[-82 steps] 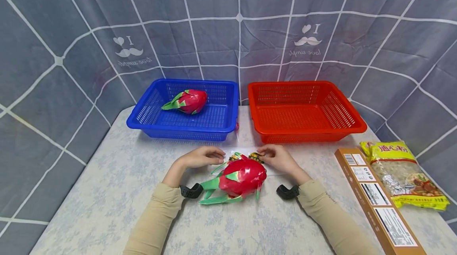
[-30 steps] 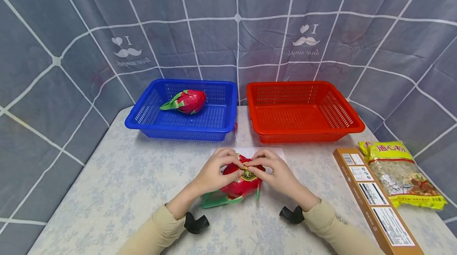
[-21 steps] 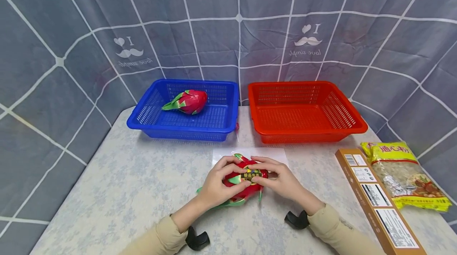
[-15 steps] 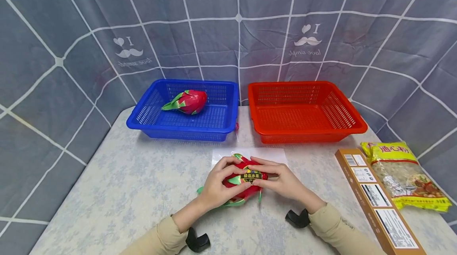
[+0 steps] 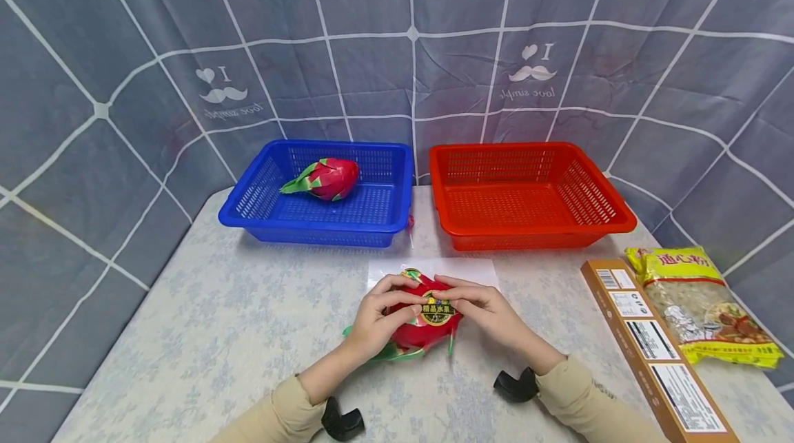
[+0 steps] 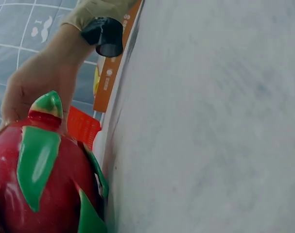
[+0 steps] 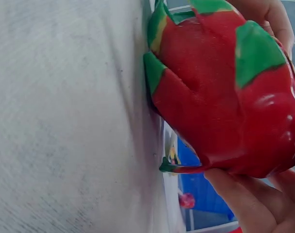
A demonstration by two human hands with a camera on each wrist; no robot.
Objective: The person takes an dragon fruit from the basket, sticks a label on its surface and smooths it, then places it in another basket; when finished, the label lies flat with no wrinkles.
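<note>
A dragon fruit (image 5: 411, 340) with green scales lies on the table, and a round black-and-gold sticker (image 5: 436, 311) is on its upper side. My left hand (image 5: 374, 315) arches over the fruit's left part, its thumb and fingers holding it at the sticker's left edge. From the other side my right hand (image 5: 490, 312) lays nearly straight fingers across the sticker's right edge and presses on it. Red skin of the dragon fruit (image 7: 215, 97) fills much of the right wrist view, touched by right-hand fingers (image 7: 244, 199). Part of the sticker is covered by fingertips.
Behind stand a blue basket (image 5: 316, 228) with another dragon fruit (image 5: 333, 178) and a red basket (image 5: 533, 230). A white sheet (image 5: 477, 271) lies beyond my hands. To the right are a long brown box (image 5: 651, 346) and a yellow-topped food bag (image 5: 695, 305). A lollipop (image 5: 411, 224) is between the baskets.
Earlier, my hands were apart behind the fruit; then they brought the sticker onto its top. Since half a second ago, my fingers have shifted toward the edges and more of the sticker shows.
</note>
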